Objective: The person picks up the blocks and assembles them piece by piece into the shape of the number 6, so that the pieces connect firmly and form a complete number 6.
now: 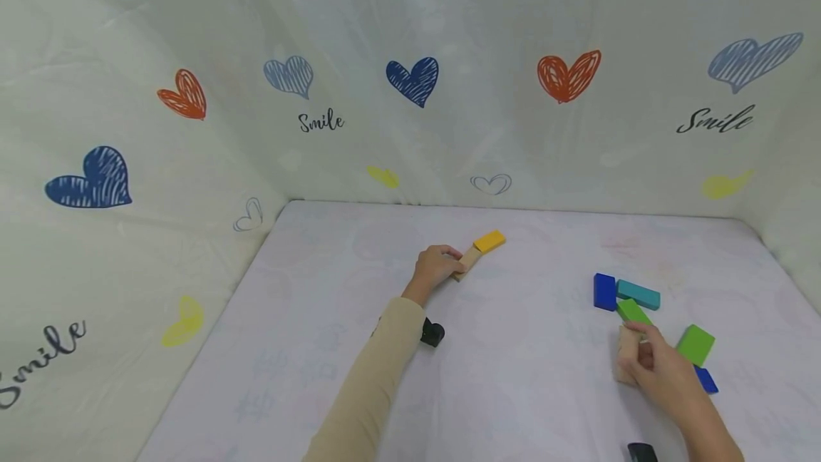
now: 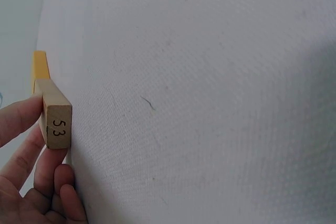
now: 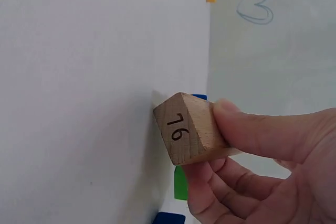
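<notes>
At the centre of the frame, the left hand [image 1: 438, 267], thumb and fingers curled, pinches a plain wooden block [image 1: 470, 259] by its sides, seemingly to steady it end to end with a yellow block [image 1: 489, 241]. At lower right, the right hand [image 1: 663, 369], also curled, grips a second wooden block [image 1: 625, 344] near a blue block [image 1: 604, 291] and a teal block [image 1: 638, 294]. Only the wrist views reveal numbers on both wooden ends, the left one reading 53 [image 2: 59, 128].
</notes>
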`<move>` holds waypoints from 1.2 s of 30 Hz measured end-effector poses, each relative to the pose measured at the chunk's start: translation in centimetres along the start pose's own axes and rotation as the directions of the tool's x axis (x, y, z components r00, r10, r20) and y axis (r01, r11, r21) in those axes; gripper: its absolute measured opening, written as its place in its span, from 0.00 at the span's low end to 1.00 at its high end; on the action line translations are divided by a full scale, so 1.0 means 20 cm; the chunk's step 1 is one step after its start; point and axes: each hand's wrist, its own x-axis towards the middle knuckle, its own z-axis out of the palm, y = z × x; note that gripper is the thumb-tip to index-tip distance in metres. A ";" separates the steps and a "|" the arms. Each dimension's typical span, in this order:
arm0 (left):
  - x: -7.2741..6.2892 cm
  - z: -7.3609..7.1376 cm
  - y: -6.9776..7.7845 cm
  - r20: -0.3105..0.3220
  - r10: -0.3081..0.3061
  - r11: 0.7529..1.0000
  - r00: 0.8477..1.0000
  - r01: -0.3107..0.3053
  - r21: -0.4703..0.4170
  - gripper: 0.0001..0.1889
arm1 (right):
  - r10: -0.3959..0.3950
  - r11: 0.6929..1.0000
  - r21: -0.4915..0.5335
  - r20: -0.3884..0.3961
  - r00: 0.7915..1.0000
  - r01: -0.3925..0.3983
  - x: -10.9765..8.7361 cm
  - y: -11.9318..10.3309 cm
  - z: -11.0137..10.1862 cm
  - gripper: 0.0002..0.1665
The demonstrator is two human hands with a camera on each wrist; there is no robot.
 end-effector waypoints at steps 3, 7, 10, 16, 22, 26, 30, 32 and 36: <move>-0.01 0.00 0.00 0.000 -0.004 1.000 1.000 0.004 0.003 0.12 | -0.074 0.997 0.013 -0.031 0.997 0.074 -0.01 -0.03 0.02 0.33; -0.01 0.00 0.01 0.000 -0.006 1.000 1.000 0.006 0.006 0.12 | -0.095 0.993 0.072 -0.022 0.995 0.097 0.00 -0.10 0.04 0.34; -0.01 0.00 0.01 0.001 -0.013 1.000 1.000 0.013 0.002 0.12 | -0.109 0.986 0.124 -0.022 0.994 0.111 0.01 -0.15 0.06 0.34; -0.01 0.00 0.01 -0.008 -0.018 1.000 1.000 0.018 -0.001 0.11 | -0.132 0.972 0.194 -0.002 0.991 0.130 0.06 -0.27 0.12 0.34; -0.01 0.00 0.01 -0.004 -0.017 1.000 1.000 0.017 -0.006 0.11 | -0.145 0.955 0.268 0.041 0.989 0.129 0.12 -0.38 0.17 0.32; -0.01 0.00 0.01 -0.005 -0.011 1.000 1.000 0.011 -0.001 0.11 | -0.171 0.942 0.300 0.048 0.984 0.149 0.15 -0.45 0.21 0.31; -0.01 0.00 0.01 -0.007 -0.006 1.000 1.000 0.006 0.000 0.11 | -0.187 0.931 0.330 0.063 0.980 0.156 0.17 -0.50 0.24 0.31; 0.00 0.00 0.00 -0.008 -0.002 1.000 1.000 0.002 0.001 0.11 | -0.201 0.923 0.346 0.065 0.977 0.167 0.18 -0.53 0.25 0.30; 0.00 0.00 0.00 -0.002 0.002 1.000 1.000 -0.002 -0.005 0.11 | -0.225 0.910 0.369 0.063 0.972 0.187 0.20 -0.59 0.28 0.29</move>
